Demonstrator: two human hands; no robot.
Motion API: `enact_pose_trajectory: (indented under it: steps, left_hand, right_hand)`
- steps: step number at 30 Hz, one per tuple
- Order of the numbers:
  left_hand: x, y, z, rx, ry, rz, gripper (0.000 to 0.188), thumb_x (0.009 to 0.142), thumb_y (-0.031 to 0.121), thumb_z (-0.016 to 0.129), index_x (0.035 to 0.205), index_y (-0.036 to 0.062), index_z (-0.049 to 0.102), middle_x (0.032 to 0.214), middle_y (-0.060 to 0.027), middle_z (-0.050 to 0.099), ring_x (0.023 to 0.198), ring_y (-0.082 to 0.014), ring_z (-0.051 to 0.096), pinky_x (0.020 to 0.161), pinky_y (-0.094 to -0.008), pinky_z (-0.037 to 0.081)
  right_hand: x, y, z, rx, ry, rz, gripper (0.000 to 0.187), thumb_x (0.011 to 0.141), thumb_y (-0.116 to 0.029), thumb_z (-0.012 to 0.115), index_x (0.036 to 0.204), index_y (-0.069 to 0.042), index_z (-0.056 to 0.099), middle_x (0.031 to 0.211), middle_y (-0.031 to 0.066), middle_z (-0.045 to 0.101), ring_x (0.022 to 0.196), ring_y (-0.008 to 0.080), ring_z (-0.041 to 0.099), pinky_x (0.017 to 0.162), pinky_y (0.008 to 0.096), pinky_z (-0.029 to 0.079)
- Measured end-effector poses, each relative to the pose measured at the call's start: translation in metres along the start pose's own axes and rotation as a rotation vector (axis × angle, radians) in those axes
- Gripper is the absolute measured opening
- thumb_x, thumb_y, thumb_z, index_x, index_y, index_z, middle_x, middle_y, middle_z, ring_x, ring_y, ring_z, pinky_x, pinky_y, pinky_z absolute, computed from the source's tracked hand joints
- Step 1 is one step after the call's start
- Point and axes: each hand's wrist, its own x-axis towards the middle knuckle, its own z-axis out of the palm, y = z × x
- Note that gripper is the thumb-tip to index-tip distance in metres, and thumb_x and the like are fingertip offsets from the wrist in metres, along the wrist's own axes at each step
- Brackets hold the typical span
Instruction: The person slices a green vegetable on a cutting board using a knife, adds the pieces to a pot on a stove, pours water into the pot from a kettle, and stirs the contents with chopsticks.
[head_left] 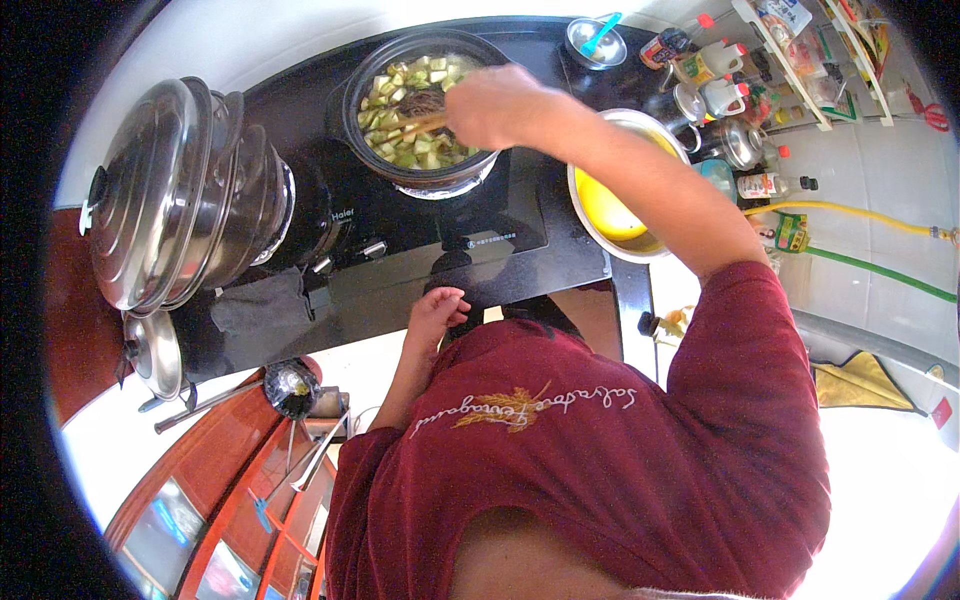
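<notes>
My right hand (pixel 495 105) is closed around wooden chopsticks (pixel 428 123), reaching over a black pot (pixel 345 112) on the stove. Their tips go down into the pot, among pale green diced vegetable pieces (pixel 425 158) in liquid. A dark brown clump (pixel 420 102) sits near the middle of the food, beside the chopsticks. Part of the pot's right side is hidden behind my hand. My left hand (pixel 437 312) hangs by the stove's front edge with its fingers loosely curled and nothing visible in them.
A large lidded steel steamer (pixel 150 190) stands on the left of the black stove (pixel 400 270). To the right is a basin (pixel 585 225) with something yellow, under my forearm. Behind are a small bowl (pixel 590 55) with a blue spoon and several bottles (pixel 710 65). A dark cloth (pixel 262 303) lies front left.
</notes>
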Motion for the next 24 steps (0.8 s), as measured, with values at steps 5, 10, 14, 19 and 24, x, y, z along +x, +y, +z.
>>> enact_pose_trajectory:
  steps: [5,10,14,19,24]
  left_hand:
    - [-0.001,0.008,0.004,0.019,-0.011,0.022,0.023,0.089,0.024,0.055,0.103,0.0055,0.059,0.089,-0.0083,0.064,0.072,-0.0146,0.06,0.069,-0.0283,0.049]
    - [-0.002,0.007,0.004,0.014,0.01,0.008,0.021,0.09,0.02,0.053,0.104,0.0052,0.058,0.089,-0.0075,0.064,0.071,-0.0142,0.059,0.068,-0.0274,0.048]
    - [-0.005,0.009,0.009,0.02,-0.032,0.02,0.021,0.09,0.02,0.054,0.104,0.0053,0.059,0.089,-0.0076,0.064,0.071,-0.0144,0.059,0.068,-0.0277,0.048]
    - [0.004,0.014,0.013,0.089,-0.069,0.007,0.022,0.089,0.022,0.054,0.104,0.0056,0.058,0.089,-0.0069,0.064,0.07,-0.0136,0.059,0.067,-0.0282,0.048]
    - [0.009,0.024,0.024,0.165,-0.1,-0.002,0.022,0.088,0.021,0.054,0.103,0.005,0.058,0.088,-0.0068,0.064,0.069,-0.0126,0.059,0.067,-0.0274,0.048]
  right_hand:
    - [-0.004,0.019,-0.001,0.064,-0.071,0.087,0.029,0.083,-0.026,0.049,0.084,-0.003,0.067,0.084,0.0194,0.065,0.084,0.0344,0.063,0.073,0.0431,0.05]
    - [-0.028,0.071,0.002,-0.009,0.022,-0.044,0.034,0.084,-0.032,0.05,0.081,-0.002,0.066,0.078,0.0182,0.062,0.077,0.0346,0.061,0.07,0.0435,0.048]
    - [-0.069,0.09,-0.008,0.18,0.126,-0.073,0.033,0.086,-0.031,0.049,0.081,-0.002,0.064,0.071,0.0173,0.06,0.069,0.0321,0.059,0.065,0.0402,0.045]
    - [-0.104,0.103,0.024,0.162,0.047,0.096,0.034,0.087,-0.032,0.052,0.084,0.0,0.063,0.07,0.0158,0.059,0.068,0.0249,0.058,0.065,0.0361,0.045]
    - [-0.169,0.122,0.064,0.84,0.312,0.281,0.03,0.089,-0.031,0.05,0.088,-0.004,0.064,0.063,-0.0009,0.049,0.061,0.009,0.047,0.055,0.0265,0.038]
